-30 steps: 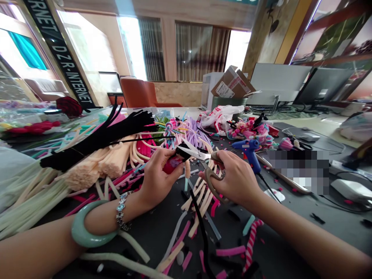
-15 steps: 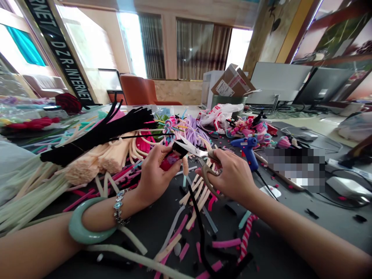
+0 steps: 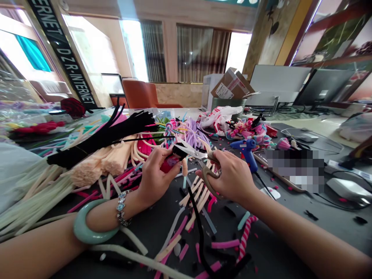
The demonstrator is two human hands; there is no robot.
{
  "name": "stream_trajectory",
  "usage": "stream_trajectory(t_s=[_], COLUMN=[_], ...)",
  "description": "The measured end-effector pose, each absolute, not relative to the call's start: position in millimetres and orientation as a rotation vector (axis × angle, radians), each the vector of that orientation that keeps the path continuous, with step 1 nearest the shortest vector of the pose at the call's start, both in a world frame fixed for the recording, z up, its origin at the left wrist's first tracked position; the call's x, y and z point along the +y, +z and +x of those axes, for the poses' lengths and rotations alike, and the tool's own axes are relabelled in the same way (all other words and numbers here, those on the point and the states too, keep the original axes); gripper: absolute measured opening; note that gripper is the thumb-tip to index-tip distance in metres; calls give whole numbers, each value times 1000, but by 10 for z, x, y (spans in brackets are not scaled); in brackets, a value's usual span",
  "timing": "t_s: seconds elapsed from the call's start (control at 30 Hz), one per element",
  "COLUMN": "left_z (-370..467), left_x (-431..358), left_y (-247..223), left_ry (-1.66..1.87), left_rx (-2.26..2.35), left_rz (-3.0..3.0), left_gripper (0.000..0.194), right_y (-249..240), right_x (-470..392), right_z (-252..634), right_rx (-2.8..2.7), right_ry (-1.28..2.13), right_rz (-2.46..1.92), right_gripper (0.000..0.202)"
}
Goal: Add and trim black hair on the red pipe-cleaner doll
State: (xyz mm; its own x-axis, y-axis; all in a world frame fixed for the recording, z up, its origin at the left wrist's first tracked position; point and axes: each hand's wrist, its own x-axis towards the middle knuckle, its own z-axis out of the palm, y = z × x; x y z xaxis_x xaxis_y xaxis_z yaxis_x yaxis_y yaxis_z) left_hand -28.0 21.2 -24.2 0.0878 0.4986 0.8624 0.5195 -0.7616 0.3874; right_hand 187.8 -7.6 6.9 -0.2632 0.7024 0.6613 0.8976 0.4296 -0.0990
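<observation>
My left hand (image 3: 155, 174) pinches a small fuzzy figure, apparently of pipe cleaners, with a black top (image 3: 179, 151) and a red body (image 3: 167, 165) partly covered by my fingers. A short peach piece (image 3: 184, 168) hangs at its right side. My right hand (image 3: 234, 174) grips a pair of scissors (image 3: 190, 151) by the dull brown handles. The scissor blades are spread slightly and lie against the black top; whether they touch its fibres I cannot tell. Behind my left hand lies a thick bundle of black pipe cleaners (image 3: 101, 137).
Peach bundles (image 3: 99, 164) and pale stems lie to the left. A blue glue gun (image 3: 247, 151) stands right of the scissors, its cord trailing forward. Pink offcuts (image 3: 225, 244) and a bent black stem (image 3: 199, 228) litter the dark table. Monitors (image 3: 279, 85) stand at the back right.
The view has shifted slightly, so the background sits a little lower. Both hands keep nearly the same pose, with the scissors still at the figure's black top.
</observation>
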Motion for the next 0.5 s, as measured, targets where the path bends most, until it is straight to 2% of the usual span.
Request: stream_trajectory(t_s=[0.5], left_z=[-265], left_x=[200], left_y=[-238], left_ry=[-1903], left_rx=[-1098], left_rz=[-2347], left_gripper=[27], right_y=[60], right_x=[-64], right_z=[1895], right_rx=[-2041], right_ry=[-394], right_rz=[-1358], right_gripper=[34])
